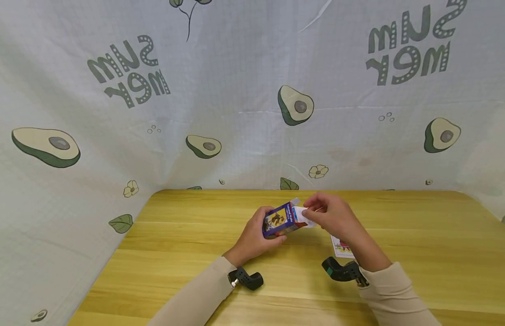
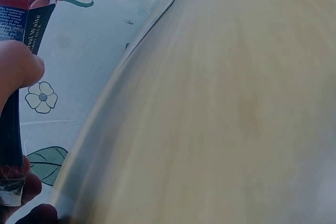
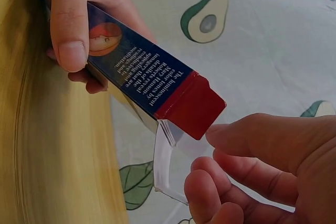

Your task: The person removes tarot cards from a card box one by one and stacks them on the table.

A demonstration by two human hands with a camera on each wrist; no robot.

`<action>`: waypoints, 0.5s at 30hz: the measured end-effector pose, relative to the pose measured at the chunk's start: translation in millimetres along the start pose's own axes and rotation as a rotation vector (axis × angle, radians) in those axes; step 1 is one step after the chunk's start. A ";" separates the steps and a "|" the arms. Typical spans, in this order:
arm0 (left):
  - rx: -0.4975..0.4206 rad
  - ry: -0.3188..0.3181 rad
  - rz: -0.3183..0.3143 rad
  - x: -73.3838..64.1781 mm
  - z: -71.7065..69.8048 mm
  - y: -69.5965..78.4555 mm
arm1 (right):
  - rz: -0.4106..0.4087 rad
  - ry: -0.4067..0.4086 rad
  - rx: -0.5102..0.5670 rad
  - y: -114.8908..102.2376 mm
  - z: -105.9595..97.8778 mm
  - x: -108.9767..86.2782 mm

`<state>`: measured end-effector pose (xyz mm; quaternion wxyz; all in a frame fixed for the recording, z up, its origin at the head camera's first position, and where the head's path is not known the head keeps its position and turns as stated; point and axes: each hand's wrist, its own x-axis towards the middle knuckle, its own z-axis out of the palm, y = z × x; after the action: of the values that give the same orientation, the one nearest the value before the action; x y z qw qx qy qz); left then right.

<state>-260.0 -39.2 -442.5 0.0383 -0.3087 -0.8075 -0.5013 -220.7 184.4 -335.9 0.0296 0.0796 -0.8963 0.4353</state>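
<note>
A dark blue tarot card box (image 1: 278,220) with a picture on its front is held above the table, tilted. My left hand (image 1: 254,235) grips it around the sides, thumb along one edge. Its end on the right stands open, with a red side flap (image 3: 195,106) and a white-lined lid flap (image 3: 164,166) folded out. My right hand (image 1: 331,217) is at this end with curled fingers, the thumb tip against the red flap. A picture card (image 1: 343,248) lies on the table, partly hidden under my right forearm. In the left wrist view the box (image 2: 11,129) shows only at the left edge.
The wooden table (image 1: 175,253) extends around both hands. Behind it hangs a white cloth (image 1: 244,81) printed with avocados and mirrored lettering. Black wrist cameras (image 1: 249,279) jut out from both sleeves.
</note>
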 end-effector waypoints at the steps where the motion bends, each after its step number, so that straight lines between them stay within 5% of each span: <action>1: -0.002 0.000 0.000 -0.1 0.0 0.2 | 0.001 -0.001 -0.003 0.3 0.5 0.1; 15: 0.031 -0.002 0.013 -1.0 -0.4 0.2 | 0.053 -0.008 -0.049 1.9 9.2 1.7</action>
<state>-259.2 -40.0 -442.5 0.0455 -0.3139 -0.8132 -0.4879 -222.5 178.1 -343.0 0.0164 0.0566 -0.9086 0.4135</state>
